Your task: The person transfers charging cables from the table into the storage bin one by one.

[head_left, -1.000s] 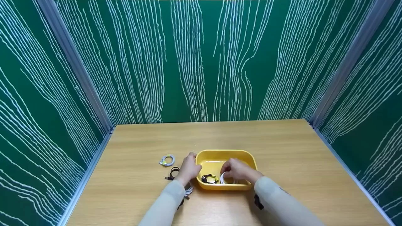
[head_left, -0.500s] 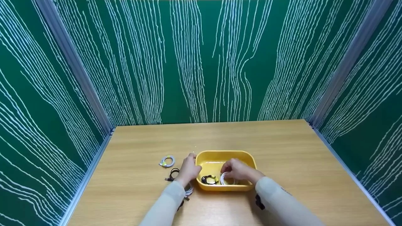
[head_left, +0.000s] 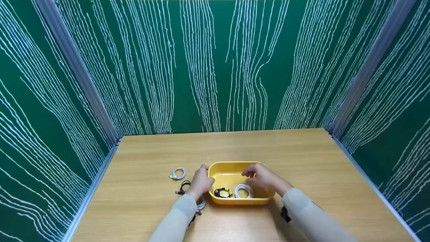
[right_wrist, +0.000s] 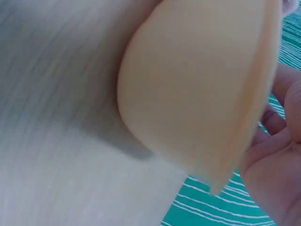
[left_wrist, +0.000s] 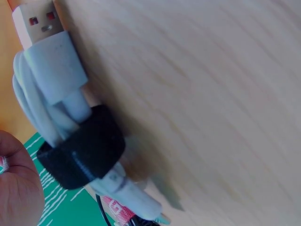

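A yellow plastic bin (head_left: 242, 201) stands on the table. My left hand (head_left: 201, 181) grips its left rim, thumb over the inside and fingers along the outside. My right hand (head_left: 262, 177) hovers over the bin's right half with fingers loosely bent and nothing in them. Below it, a white coiled cable (head_left: 236, 192) lies on the bin floor beside a black coiled cable (head_left: 218, 193) with a yellow tie. The right wrist view shows the bin's outer wall (right_wrist: 188, 84) next to the right palm (right_wrist: 273, 179).
Left of the bin lie a pale coiled cable (head_left: 183, 174) with yellow ties and a black cable (head_left: 183, 184). Partly under my left wrist is a white USB cable (left_wrist: 56, 66) bound by a black strap (left_wrist: 84, 148). Green walls with white lines enclose the table.
My right hand has let go of the white coiled cable and moved up and to the right; the coil stays in the bin. The left hand keeps its hold on the rim.
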The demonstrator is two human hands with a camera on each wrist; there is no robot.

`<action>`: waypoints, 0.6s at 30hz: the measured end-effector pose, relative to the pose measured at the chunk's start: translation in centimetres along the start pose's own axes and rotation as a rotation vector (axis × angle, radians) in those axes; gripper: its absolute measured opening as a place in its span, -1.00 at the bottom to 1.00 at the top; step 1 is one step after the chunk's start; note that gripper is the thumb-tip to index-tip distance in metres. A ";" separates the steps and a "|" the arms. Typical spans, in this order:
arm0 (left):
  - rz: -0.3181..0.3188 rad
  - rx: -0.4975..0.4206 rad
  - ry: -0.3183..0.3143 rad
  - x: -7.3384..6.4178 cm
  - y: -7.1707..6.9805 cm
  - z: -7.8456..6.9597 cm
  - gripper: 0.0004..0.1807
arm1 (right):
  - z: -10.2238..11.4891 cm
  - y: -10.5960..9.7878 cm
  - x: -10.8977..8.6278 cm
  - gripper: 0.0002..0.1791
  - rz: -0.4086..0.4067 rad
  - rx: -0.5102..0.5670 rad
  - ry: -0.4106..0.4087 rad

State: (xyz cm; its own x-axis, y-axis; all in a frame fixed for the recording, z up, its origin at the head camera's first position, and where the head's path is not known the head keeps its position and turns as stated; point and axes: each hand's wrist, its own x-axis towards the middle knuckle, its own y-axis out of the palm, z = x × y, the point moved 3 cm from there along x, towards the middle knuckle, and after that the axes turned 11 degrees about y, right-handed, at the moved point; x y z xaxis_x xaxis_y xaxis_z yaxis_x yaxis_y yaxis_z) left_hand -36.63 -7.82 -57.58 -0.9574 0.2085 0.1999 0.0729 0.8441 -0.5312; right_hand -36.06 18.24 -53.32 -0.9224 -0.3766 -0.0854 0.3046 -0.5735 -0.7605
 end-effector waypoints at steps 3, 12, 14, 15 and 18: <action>0.000 -0.009 -0.009 0.0 0.0 0.0 -0.53 | -0.2 -0.7 -0.3 -0.77 -0.006 0.008 0.052; 0.002 -0.024 -0.018 -0.1 0.0 0.0 -0.52 | -1.0 -2.4 -1.2 -0.77 -0.116 -0.004 0.129; 0.004 -0.028 -0.018 -0.1 0.0 0.0 -0.52 | -1.2 -2.6 -1.4 -0.77 -0.128 0.007 0.153; 0.003 -0.029 -0.015 -0.2 0.0 0.0 -0.52 | -1.3 -2.7 -1.5 -0.76 -0.134 0.014 0.158; 0.007 -0.027 -0.020 -0.1 0.0 0.0 -0.51 | -1.5 -3.0 -1.8 -0.76 -0.156 0.032 0.173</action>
State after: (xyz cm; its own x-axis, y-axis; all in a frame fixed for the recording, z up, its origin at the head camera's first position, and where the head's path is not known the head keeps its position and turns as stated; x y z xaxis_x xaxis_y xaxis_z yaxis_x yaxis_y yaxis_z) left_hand -36.52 -7.82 -57.63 -0.9622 0.2045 0.1800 0.0864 0.8557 -0.5103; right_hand -35.66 21.74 -51.87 -0.9851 -0.1529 -0.0790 0.1595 -0.6387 -0.7527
